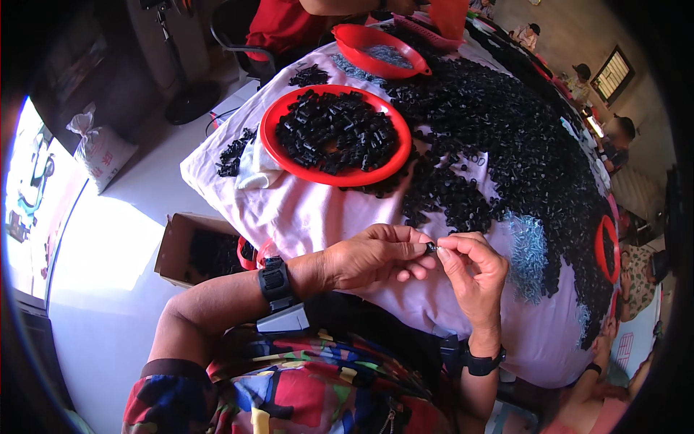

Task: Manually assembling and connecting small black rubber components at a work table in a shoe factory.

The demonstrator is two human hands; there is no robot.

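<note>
Over the near edge of a pale pink cloth, my left hand (pixel 387 254) pinches a small black plastic part (pixel 431 247) between thumb and fingers. My right hand (pixel 473 271) meets it from the other side, its thumb and forefinger closed at the end of that part. Whatever tiny piece the right fingertips hold is too small to name. Ahead, a red oval basin (pixel 271 148) is heaped with similar black parts (pixel 336 130). Beside my right hand lies a pile of light-blue small pieces (pixel 529 253).
Loose black parts (pixel 477 108) cover much of the cloth (pixel 303 217). Farther back stands a red colander-like bowl (pixel 354 36) with bluish pieces. A cardboard box (pixel 173 249) sits at left below the table, a tied sack (pixel 105 152) on the floor. Other people sit around the table.
</note>
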